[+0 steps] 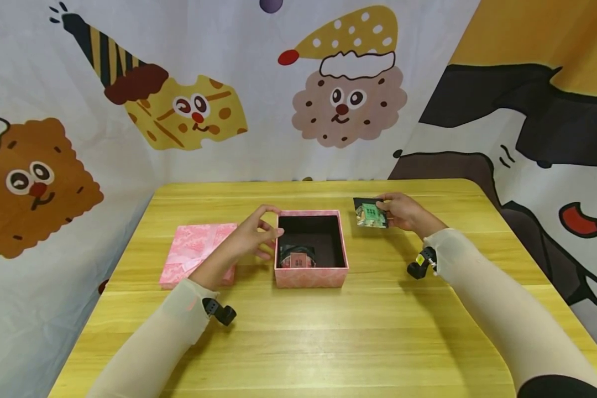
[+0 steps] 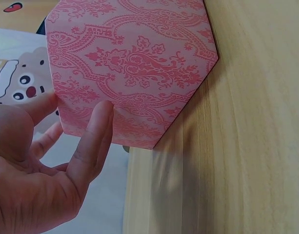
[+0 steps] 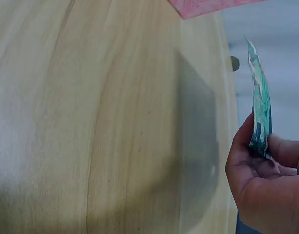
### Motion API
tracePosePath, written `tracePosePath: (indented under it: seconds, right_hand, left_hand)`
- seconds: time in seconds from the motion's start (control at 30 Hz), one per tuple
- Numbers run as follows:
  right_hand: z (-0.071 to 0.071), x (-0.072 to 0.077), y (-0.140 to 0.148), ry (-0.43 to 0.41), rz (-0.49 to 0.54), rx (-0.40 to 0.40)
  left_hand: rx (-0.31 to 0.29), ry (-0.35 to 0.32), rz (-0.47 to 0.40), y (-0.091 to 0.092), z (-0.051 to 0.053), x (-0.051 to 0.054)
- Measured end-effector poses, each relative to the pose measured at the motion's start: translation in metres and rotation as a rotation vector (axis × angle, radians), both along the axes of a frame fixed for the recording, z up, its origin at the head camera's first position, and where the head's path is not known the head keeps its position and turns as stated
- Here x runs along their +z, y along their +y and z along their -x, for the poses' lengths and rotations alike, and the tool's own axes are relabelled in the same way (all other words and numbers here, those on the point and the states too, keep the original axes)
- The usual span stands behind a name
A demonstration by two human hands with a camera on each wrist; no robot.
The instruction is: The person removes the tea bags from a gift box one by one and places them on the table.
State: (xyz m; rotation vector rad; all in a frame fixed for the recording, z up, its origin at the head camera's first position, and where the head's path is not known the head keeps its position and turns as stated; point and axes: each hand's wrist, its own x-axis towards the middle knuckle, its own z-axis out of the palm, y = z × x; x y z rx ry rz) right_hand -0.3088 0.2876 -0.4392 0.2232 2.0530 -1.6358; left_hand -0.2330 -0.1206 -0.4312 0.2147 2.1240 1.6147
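An open pink patterned box (image 1: 310,278) with a dark inside stands mid-table. My left hand (image 1: 251,236) holds its left wall, thumb over the rim and fingers along the outside; the left wrist view shows these fingers against the patterned side (image 2: 134,68). Inside, near the front wall, lies a dark packet with a reddish label (image 1: 298,260). To the right of the box, my right hand (image 1: 402,211) pinches a small flat packet with a green label (image 1: 370,214) by its right edge, above the table. In the right wrist view the packet (image 3: 260,102) appears edge-on between thumb and fingers.
Left of the box, partly behind my left forearm, lies a pink lid with a ribbon bow (image 1: 194,249). The wooden table (image 1: 308,342) ends at the back before a cartoon-printed cloth (image 1: 263,160). Both wrists carry small black cameras.
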Motion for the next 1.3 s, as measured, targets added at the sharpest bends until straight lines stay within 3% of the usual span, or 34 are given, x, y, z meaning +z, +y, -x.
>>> tracePosePath:
  seconds: [0.33, 0.73, 1.1, 1.3]
  right_hand:
    - [0.003, -0.019, 0.002, 0.024, -0.093, -0.026]
    - [0.003, -0.029, 0.001, 0.066, -0.181, -0.06]
    - [-0.006, -0.028, 0.001, 0.122, -0.216, -0.239]
    - [-0.008, -0.026, 0.001, 0.159, -0.27, -0.297]
  left_hand:
    - [0.001, 0.004, -0.004, 0.0, -0.001, 0.0]
    - [-0.005, 0.008, 0.0, 0.0, 0.0, -0.002]
    - [-0.001, 0.006, -0.005, 0.0, 0.0, -0.002]
    - [0.003, 0.004, -0.007, -0.001, -0.001, -0.001]
